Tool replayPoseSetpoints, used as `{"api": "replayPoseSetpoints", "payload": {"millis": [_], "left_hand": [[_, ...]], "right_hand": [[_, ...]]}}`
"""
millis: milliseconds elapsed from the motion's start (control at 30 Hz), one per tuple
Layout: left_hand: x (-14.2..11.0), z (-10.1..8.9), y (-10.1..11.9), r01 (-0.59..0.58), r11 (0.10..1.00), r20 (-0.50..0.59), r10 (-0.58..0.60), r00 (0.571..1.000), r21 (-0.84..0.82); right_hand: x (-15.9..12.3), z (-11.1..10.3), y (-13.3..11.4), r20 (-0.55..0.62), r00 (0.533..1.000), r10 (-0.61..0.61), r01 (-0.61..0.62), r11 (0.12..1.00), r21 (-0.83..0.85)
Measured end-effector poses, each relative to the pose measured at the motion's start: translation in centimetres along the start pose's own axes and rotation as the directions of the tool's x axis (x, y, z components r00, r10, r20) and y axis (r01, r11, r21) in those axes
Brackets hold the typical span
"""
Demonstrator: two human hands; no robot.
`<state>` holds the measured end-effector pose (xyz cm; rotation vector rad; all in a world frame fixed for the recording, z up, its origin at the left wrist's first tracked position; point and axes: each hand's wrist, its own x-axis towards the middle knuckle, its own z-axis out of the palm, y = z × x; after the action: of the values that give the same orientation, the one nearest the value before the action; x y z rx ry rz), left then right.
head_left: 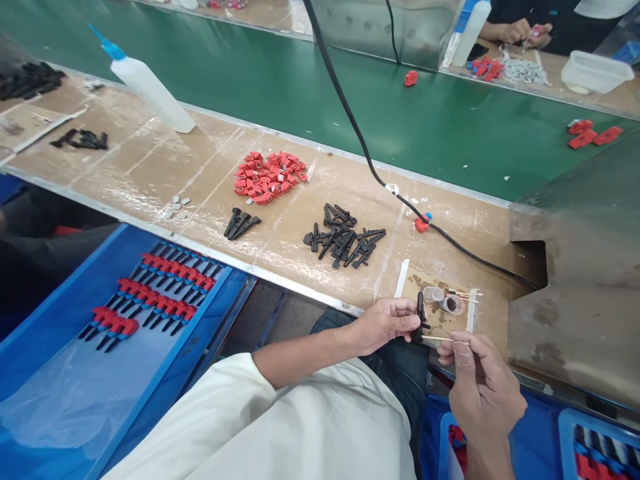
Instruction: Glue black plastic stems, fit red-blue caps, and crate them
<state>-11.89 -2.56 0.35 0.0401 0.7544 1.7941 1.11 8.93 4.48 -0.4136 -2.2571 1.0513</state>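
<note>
My left hand (pixel 384 323) pinches a small black plastic part (pixel 421 313) upright at the near edge of the bench. My right hand (pixel 480 383) pinches a thin wooden stick (pixel 437 339) whose tip touches that part. Just beyond them sit two small clear cups (pixel 445 300), one with dark paste, on a stained card. A pile of black parts (pixel 345 237) and a pile of red caps (pixel 269 176) lie further out on the bench.
A blue tray (pixel 75 333) at the left holds rows of black parts with red caps (pixel 155 293). A white squeeze bottle (pixel 145 83) lies at the back left. A black cable (pixel 370 167) crosses the bench. Beyond runs a green belt (pixel 300 73); another person's hands (pixel 517 30) work across it.
</note>
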Motion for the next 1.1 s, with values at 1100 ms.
{"api": "replayPoseSetpoints", "payload": {"millis": [1100], "left_hand": [[0.3,-1.4,-0.1,-0.011,0.989,-0.068,0.001,0.998,-0.150]], "right_hand": [[3.2,-1.4,3.6,-0.313,0.932,0.186,-0.208,0.977,-0.039]]}}
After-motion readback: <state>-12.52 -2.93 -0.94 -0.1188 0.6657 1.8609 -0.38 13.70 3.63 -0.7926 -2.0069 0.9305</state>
